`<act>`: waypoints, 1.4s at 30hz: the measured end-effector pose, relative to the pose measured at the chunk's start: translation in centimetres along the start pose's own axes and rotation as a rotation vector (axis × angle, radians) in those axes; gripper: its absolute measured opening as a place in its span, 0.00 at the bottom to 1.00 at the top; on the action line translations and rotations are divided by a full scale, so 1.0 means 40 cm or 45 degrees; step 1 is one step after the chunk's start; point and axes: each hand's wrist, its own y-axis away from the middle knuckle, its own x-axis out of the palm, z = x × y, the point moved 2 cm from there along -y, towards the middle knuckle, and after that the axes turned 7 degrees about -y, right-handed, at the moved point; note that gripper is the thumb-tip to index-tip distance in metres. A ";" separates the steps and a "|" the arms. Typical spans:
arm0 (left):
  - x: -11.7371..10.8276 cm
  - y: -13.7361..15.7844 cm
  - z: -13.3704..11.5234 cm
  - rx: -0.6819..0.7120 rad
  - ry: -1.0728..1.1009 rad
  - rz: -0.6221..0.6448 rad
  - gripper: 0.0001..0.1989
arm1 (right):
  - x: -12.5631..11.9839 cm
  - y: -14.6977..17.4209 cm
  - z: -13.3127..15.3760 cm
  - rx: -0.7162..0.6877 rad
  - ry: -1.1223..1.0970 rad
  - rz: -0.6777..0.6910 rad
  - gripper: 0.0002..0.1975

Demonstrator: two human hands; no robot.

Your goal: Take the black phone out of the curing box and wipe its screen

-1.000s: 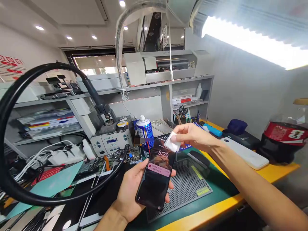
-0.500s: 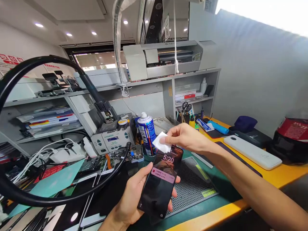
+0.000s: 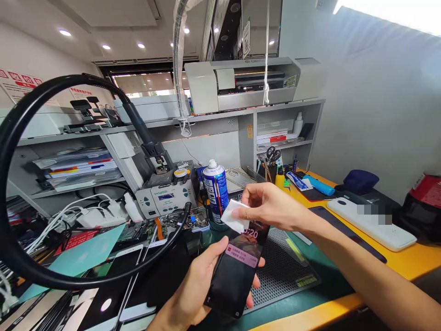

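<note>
A smartphone (image 3: 232, 280) with its lock screen lit lies tilted in my left hand (image 3: 198, 282). My left thumb rests along one edge and the fingertips wrap round the other. Over the phone's top end, my right hand (image 3: 263, 207) pinches a small white wipe (image 3: 235, 216) between thumb and fingers. The wipe covers part of the clock digits; whether it touches the glass I cannot tell. Just behind the wipe stands a blue spray can (image 3: 216, 188). Below the phone lies a grey perforated mat (image 3: 285, 271) on the green work mat (image 3: 330, 285).
A thick black hose (image 3: 7, 184) loops across the left side, near a soldering station (image 3: 167, 197). Circuit boards (image 3: 193, 219) and phone panels (image 3: 113, 287) crowd the left bench. At right lie a white power bank (image 3: 372, 225), a dark phone (image 3: 347, 232) and a blue tube (image 3: 320, 185).
The wipe has moved down over the clock on the phone's screen. The whole view has shifted slightly, so the hands and bench sit a little further right.
</note>
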 end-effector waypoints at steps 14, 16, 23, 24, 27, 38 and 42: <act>-0.012 -0.002 -0.003 0.059 0.072 -0.045 0.37 | -0.051 0.014 0.040 -0.154 0.072 -0.177 0.21; -0.008 -0.002 -0.006 0.098 0.099 -0.032 0.36 | -0.014 0.023 0.040 -0.233 0.101 -0.088 0.18; 0.004 0.004 -0.007 0.152 0.088 -0.012 0.48 | 0.053 0.001 -0.022 -0.073 0.321 -0.227 0.30; 0.003 0.004 -0.007 0.161 0.092 -0.029 0.48 | 0.057 0.000 -0.026 -0.036 0.364 -0.215 0.33; -0.001 0.004 -0.005 0.195 0.112 -0.059 0.50 | 0.062 -0.002 -0.026 -0.021 0.483 -0.234 0.39; -0.003 0.011 0.002 0.248 0.138 -0.033 0.52 | 0.071 -0.008 -0.028 -0.275 0.758 -0.430 0.44; -0.005 0.005 -0.002 0.251 0.153 -0.056 0.51 | 0.080 -0.008 -0.034 -0.239 0.844 -0.506 0.51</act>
